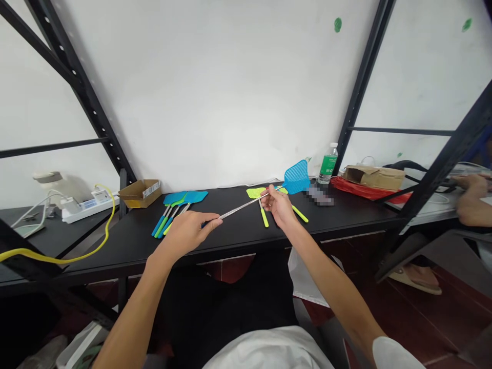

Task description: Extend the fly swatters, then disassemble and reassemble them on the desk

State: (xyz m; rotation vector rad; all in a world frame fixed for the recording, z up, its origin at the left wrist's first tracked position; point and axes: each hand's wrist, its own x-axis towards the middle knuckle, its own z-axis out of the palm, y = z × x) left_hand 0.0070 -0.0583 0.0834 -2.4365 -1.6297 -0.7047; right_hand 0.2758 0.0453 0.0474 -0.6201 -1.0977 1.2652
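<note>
1. The left hand (pixel 187 232), low and left of center, pinches the thin metal shaft of a blue swatter (pixel 295 177) between thumb and fingers. A bit of blue handle shows just past the fingers, mostly hidden by the hand.
2. The right hand (pixel 279 206), just right of center, is also closed on that shaft, close below the mesh head. The two hands are well apart, with the bare shaft running between them.
3. The swatter's head sticks up past the right hand, above the table's far half, and the shaft slants down to the left.
4. Under the right hand lie two yellow-green swatters (pixel 255 192), with their handles near its wrist and fingers. Their exact layout is partly hidden.
5. At center left, a pile of blue and green swatters (pixel 179 209) lies on the black table (pixel 126 247), left of the hands.
6. Further along the table are a cardboard box (pixel 140 193) at left and a water bottle (pixel 328 164) at right, beside a blurred patch (pixel 319 196).
7. At far right, a co-worker's hand (pixel 471 197) rests on another table, beyond a red bag (pixel 365 188).
</note>
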